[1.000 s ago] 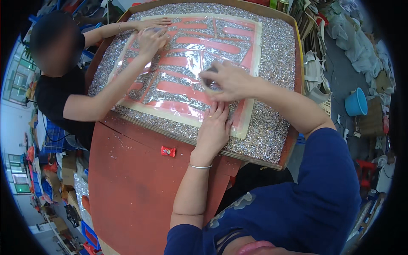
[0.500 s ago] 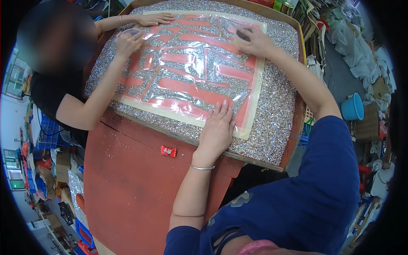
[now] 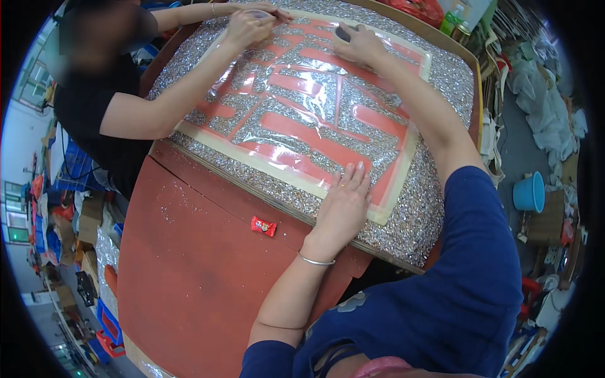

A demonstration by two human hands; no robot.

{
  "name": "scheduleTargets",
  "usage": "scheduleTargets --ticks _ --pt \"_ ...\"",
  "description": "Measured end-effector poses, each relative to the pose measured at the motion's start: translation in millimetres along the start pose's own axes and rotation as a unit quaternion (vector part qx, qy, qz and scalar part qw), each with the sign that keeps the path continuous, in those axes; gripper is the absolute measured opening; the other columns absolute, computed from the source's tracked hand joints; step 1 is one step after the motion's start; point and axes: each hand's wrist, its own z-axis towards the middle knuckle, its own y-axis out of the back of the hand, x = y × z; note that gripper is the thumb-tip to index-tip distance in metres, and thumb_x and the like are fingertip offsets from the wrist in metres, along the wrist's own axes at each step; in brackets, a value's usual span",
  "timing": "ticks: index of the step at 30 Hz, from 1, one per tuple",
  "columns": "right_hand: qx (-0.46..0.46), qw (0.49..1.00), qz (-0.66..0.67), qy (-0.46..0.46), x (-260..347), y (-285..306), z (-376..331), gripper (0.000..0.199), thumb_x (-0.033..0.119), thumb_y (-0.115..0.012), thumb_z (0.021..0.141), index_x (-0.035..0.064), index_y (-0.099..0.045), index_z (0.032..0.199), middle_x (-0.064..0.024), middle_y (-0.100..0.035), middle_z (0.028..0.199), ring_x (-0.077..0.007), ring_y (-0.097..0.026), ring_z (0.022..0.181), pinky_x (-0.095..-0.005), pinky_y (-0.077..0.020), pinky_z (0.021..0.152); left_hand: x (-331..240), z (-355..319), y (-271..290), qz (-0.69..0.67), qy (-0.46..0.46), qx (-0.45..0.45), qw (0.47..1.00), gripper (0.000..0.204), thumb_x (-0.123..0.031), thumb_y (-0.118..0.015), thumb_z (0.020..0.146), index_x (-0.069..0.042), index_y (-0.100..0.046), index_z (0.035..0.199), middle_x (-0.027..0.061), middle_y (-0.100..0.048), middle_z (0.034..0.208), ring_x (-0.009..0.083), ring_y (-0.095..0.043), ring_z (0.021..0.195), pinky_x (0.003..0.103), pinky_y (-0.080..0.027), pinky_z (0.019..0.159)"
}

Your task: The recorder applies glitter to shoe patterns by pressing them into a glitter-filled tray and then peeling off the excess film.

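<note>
A clear sheet with red shapes and a pale border point(image 3: 296, 123) lies over a bed of silvery glitter-like stones point(image 3: 435, 189) in a wooden-rimmed tray. Flat on the sheet's near right corner rests my left hand point(image 3: 343, 205), fingers stretched out, holding nothing. Toward the sheet's far edge, my right hand point(image 3: 364, 47) grips a round piece with a dark middle and pale rim point(image 3: 344, 33), like a tape roll. It seems pressed against the sheet; the contact is partly hidden. On the far left, a co-worker's hand point(image 3: 246, 30) holds a similar round piece point(image 3: 257, 14).
The tray's edge point(image 3: 476, 120) borders the stones. A reddish-brown tabletop point(image 3: 208, 283) lies nearer, bearing a red wrapped candy point(image 3: 263, 226) and loose specks. The co-worker in black point(image 3: 94, 138) stands at the left. A blue bucket point(image 3: 528, 192) is on the floor at right.
The whole view has shifted. My right hand has slid left along the sheet with the round piece. The co-worker's hand has moved toward the far edge. My left hand stays on its corner.
</note>
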Motion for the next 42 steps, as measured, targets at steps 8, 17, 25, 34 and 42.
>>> scheduleTargets --ticks 8,17,25,34,42 --pt "0.011 0.998 0.052 -0.034 48.2 -4.0 54.8 0.072 0.056 -0.052 0.078 0.022 -0.04 0.141 -0.022 -0.045 0.136 -0.0402 -0.049 0.121 -0.0444 -0.0398 0.102 1.4 3.2 2.2 -0.002 0.007 0.001 1.0 0.038 -0.014 -0.053 0.09 0.006 -0.051 0.122 0.0246 -0.048 0.134 0.0391 -0.043 0.127 0.048 -0.033 0.107" --pt "-0.055 0.994 0.03 0.086 40.1 -26.6 75.4 0.072 0.061 -0.057 0.077 0.0223 -0.047 0.136 -0.0227 -0.052 0.127 -0.0391 -0.055 0.113 -0.0445 -0.0449 0.096 2.5 4.3 -4.0 -0.038 0.004 0.007 0.999 0.041 -0.017 -0.051 0.092 0.007 -0.049 0.126 0.0234 -0.045 0.137 0.0371 -0.038 0.132 0.047 -0.028 0.11" --pt "0.013 0.915 0.194 0.354 132.9 17.2 -105.1 0.054 0.054 -0.06 0.08 0.0192 -0.055 0.121 -0.0192 -0.057 0.114 -0.0365 -0.057 0.105 -0.0449 -0.0468 0.091 4.1 -5.1 -2.8 0.008 0.017 0.015 1.0 0.043 -0.017 -0.05 0.092 0.007 -0.047 0.128 0.0229 -0.042 0.14 0.0359 -0.036 0.133 0.046 -0.027 0.111" --pt "-0.054 0.996 0.042 0.06 95.6 -26.7 44.5 0.067 0.06 -0.06 0.075 0.0203 -0.052 0.128 -0.018 -0.052 0.127 -0.0395 -0.058 0.105 -0.0459 -0.0462 0.092 3.7 -2.5 -6.0 0.011 0.012 -0.007 1.0 0.046 -0.017 -0.052 0.089 0.008 -0.047 0.127 0.0226 -0.042 0.14 0.0337 -0.036 0.134 0.045 -0.027 0.111" --pt "-0.048 0.925 0.144 0.349 172.7 0.0 -112.5 0.066 0.046 -0.068 0.075 0.016 -0.05 0.131 -0.02 -0.054 0.117 -0.0356 -0.06 0.101 -0.0427 -0.052 0.081 -2.1 -2.7 -4.1 0.03 0.023 -0.006 0.999 0.047 -0.018 -0.054 0.087 0.008 -0.048 0.127 0.0223 -0.044 0.138 0.0334 -0.038 0.133 0.046 -0.029 0.11"
